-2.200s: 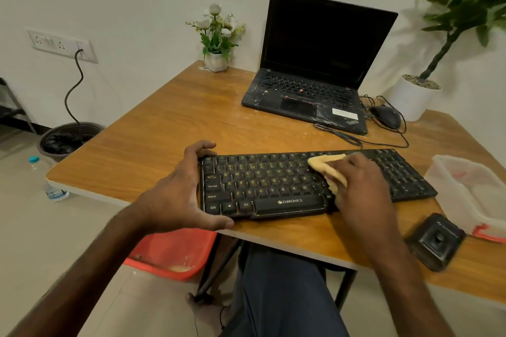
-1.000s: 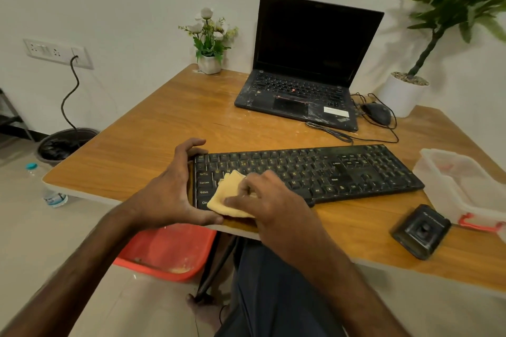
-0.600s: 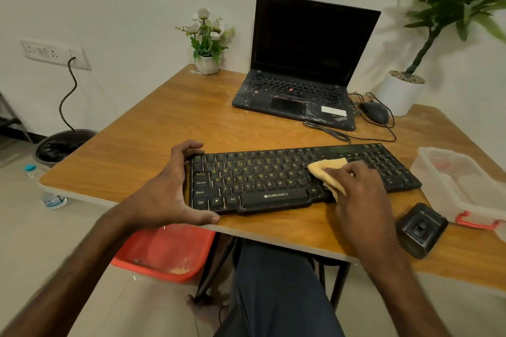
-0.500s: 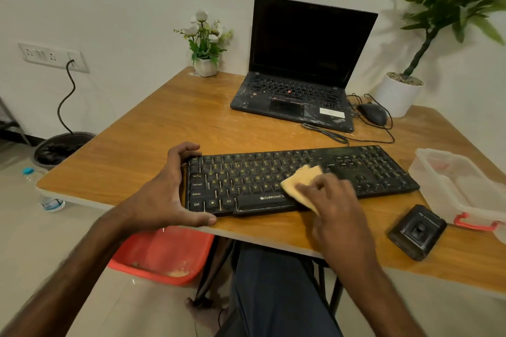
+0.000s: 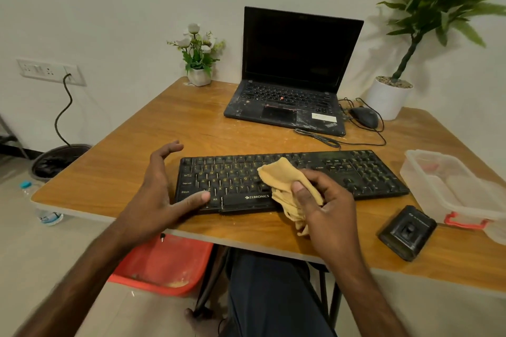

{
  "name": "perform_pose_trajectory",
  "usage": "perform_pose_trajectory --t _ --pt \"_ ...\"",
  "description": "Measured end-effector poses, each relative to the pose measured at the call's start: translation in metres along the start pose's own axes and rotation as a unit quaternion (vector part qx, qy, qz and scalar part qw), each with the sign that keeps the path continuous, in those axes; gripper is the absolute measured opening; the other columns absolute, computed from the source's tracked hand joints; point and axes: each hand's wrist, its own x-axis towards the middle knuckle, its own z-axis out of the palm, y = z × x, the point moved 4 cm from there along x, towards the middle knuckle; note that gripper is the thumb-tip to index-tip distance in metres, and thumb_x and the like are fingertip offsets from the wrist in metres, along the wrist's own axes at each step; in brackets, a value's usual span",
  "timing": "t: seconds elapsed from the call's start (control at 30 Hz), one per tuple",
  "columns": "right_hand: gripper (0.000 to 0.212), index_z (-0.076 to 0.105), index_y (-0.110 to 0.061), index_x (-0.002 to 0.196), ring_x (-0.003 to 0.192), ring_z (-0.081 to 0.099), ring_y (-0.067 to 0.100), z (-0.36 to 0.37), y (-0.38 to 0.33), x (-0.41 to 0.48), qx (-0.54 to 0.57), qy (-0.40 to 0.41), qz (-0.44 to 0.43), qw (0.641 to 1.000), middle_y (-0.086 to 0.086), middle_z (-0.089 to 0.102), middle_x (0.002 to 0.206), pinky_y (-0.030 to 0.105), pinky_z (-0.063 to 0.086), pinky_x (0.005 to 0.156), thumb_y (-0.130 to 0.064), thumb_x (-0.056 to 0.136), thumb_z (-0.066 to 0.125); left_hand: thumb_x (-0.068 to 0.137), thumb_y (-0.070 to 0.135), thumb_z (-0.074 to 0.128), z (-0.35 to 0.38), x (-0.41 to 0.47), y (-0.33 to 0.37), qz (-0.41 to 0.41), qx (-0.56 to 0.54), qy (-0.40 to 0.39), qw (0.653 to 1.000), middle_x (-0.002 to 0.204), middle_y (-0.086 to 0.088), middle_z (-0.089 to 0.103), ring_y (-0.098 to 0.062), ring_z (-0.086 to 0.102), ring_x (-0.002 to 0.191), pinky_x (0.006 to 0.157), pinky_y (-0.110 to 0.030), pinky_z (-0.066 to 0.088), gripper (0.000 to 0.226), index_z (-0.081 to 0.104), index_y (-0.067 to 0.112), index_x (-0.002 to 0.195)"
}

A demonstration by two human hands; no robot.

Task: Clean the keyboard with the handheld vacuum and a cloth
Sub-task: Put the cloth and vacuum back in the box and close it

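Head view: black keyboard (image 5: pixel 356 172) flat on the wooden table (image 5: pixel 123 172), long way running left to right. Right hand (image 5: pixel 325 200) squeezing the yellow cloth (image 5: pixel 284 180) over the near middle keys. Left hand (image 5: pixel 158 191) spread wide, holding nothing, thumb on the near left corner. Most unwiped-looking keys off to the right, nearer the right hand. Black box, maybe the vacuum (image 5: pixel 406 231), near right, untouched.

Open laptop (image 5: pixel 290 96), mouse (image 5: pixel 364 117), two potted plants, clear plastic box (image 5: pixel 449 189)

"ZEBRONICS" on keyboard (image 5: pixel 293 180)
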Motion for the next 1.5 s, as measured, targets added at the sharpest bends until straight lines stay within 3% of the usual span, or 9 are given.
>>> perform_pose_trajectory --t 0.2,0.43,0.57,0.73,0.9,1.03,1.13,1.23,1.5 --pt "0.021 0.066 -0.02 0.111 0.091 0.073 0.018 -0.019 -0.012 -0.015 0.197 -0.004 0.059 0.979 -0.001 0.076 0.1 0.028 0.06 0.069 -0.011 0.093 0.061 0.089 0.044 0.069 0.054 -0.012 0.062 0.016 -0.105 0.058 0.993 0.142 0.02 0.047 0.012 0.049 0.125 0.097 -0.016 0.047 0.066 0.033 0.035 0.143" --pt "0.029 0.05 -0.02 0.11 0.093 0.072 0.033 -0.045 -0.009 -0.022 0.321 0.016 0.09 0.943 0.011 0.074 0.105 0.047 0.061 0.07 -0.014 0.085 0.062 0.088 0.045 0.058 0.142 -0.014 0.101 -0.164 -0.308 -0.086 0.933 0.109 0.003 0.076 -0.014 0.073 0.098 0.074 -0.025 0.059 0.048 0.056 0.024 0.132" --pt "0.018 0.063 -0.033 0.091 0.103 0.065 0.018 -0.058 0.001 -0.021 0.105 0.057 -0.002 0.993 -0.005 0.068 0.105 0.047 0.057 0.086 -0.016 0.093 0.065 0.094 0.024 0.06 0.157 -0.013 0.108 -0.165 -0.319 -0.044 0.932 0.1 -0.005 0.078 -0.02 0.075 0.09 0.068 -0.029 0.06 0.026 0.068 0.014 0.116" --pt "0.031 0.056 -0.046 0.112 0.117 0.048 -0.002 -0.055 0.004 -0.03 -0.132 0.008 -0.064 0.989 -0.03 0.048 0.12 0.023 0.047 0.087 -0.064 0.088 0.049 0.098 0.023 0.056 0.162 -0.009 0.109 -0.206 -0.347 0.001 0.915 0.086 -0.005 0.077 -0.018 0.075 0.073 0.057 -0.029 0.059 0.022 0.064 0.011 0.115" --pt "0.038 0.055 -0.035 0.122 0.095 0.044 -0.001 -0.056 0.005 -0.037 -0.26 0.043 -0.193 0.945 -0.023 0.046 0.103 0.02 0.046 0.069 -0.048 0.087 0.055 0.106 0.021 0.043 0.177 -0.006 0.116 -0.257 -0.395 -0.02 0.882 0.074 -0.008 0.074 -0.015 0.069 0.055 0.042 -0.025 0.052 0.023 0.062 0.011 0.116" --pt "0.046 0.057 -0.026 0.126 0.128 0.042 0.015 -0.081 -0.005 -0.032 -0.314 0.032 -0.26 0.912 -0.005 0.049 0.136 0.037 0.046 0.098 -0.057 0.091 0.052 0.108 0.019 0.038 0.189 0.012 0.141 -0.281 -0.439 -0.052 0.852 0.064 -0.01 0.07 -0.016 0.065 0.045 0.033 -0.024 0.048 0.03 0.062 0.003 0.108" --pt "0.06 0.05 -0.023 0.132 0.144 0.032 0.019 -0.11 -0.015 -0.021 -0.406 0.01 -0.286 0.868 0.002 0.044 0.151 0.045 0.033 0.113 -0.051 0.082 0.067 0.108 0.021 0.034 0.207 0.034 0.168 -0.294 -0.457 -0.125 0.83 0.091 -0.02 0.076 -0.024 0.074 0.067 0.064 -0.039 0.064 0.037 0.064 0.0 0.115" --pt "0.046 0.056 -0.025 0.118 0.113 0.061 0.01 -0.157 -0.024 -0.008 -0.36 0.107 -0.252 0.892 -0.004 0.066 0.122 0.022 0.052 0.089 -0.013 0.079 0.078 0.106 0.027 0.038 0.228 0.053 0.195 -0.255 -0.429 -0.196 0.844 0.112 -0.021 0.073 -0.029 0.073 0.094 0.1 -0.054 0.052 0.037 0.062 0.005 0.124" --pt "0.031 0.055 -0.035 0.116 0.089 0.069 0.031 -0.25 0.009 0.063 0.004 0.187 -0.061 0.981 0.006 0.069 0.105 0.05 0.06 0.063 -0.013 0.096 0.062 0.107 0.024 0.043 0.291 0.099 0.243 -0.138 -0.368 -0.268 0.88 0.115 -0.006 0.075 -0.016 0.072 0.108 0.089 -0.038 0.06 0.032 0.062 0.007 0.127"
